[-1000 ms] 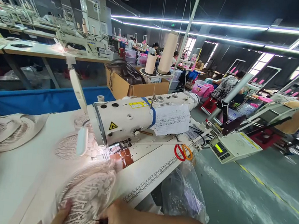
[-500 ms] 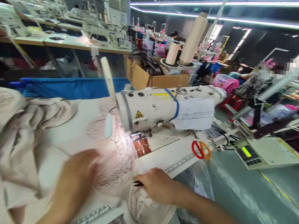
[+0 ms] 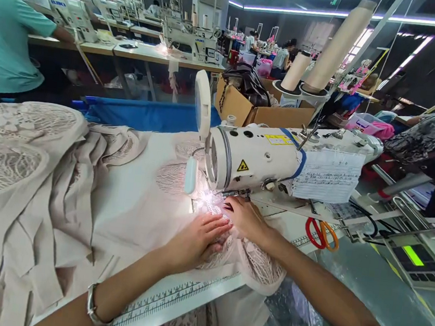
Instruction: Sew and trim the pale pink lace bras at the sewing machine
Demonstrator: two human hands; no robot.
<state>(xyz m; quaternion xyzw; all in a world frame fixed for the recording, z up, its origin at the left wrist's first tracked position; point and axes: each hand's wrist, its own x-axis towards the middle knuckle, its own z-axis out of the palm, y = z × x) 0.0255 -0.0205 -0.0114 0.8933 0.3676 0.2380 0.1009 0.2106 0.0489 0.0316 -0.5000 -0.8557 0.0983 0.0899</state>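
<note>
A pale pink lace garment piece (image 3: 263, 262) lies under the head of a white sewing machine (image 3: 257, 154), whose lamp lights the needle area brightly. My left hand (image 3: 199, 237) rests flat on the lace, fingers stretched toward the needle. Close beside it, my right hand (image 3: 245, 216) is closed at the presser foot, touching the fabric. A dark tip of thread snips (image 3: 229, 206) shows at its fingers; the rest is hidden in the palm. Glare hides the needle and the stitching.
Stacked beige lace pieces (image 3: 54, 181) cover the table's left side. Red-and-orange-handled scissors (image 3: 321, 233) lie right of the machine, near a control panel (image 3: 420, 259). Thread cones (image 3: 336, 46) and a cardboard box (image 3: 236, 102) stand behind. A co-worker in a turquoise shirt (image 3: 11, 45) is at left.
Both hands have moved forward to the needle area; the left now lies flat on the lace. The right has carried the snips from the table's front edge. The view has shifted left.
</note>
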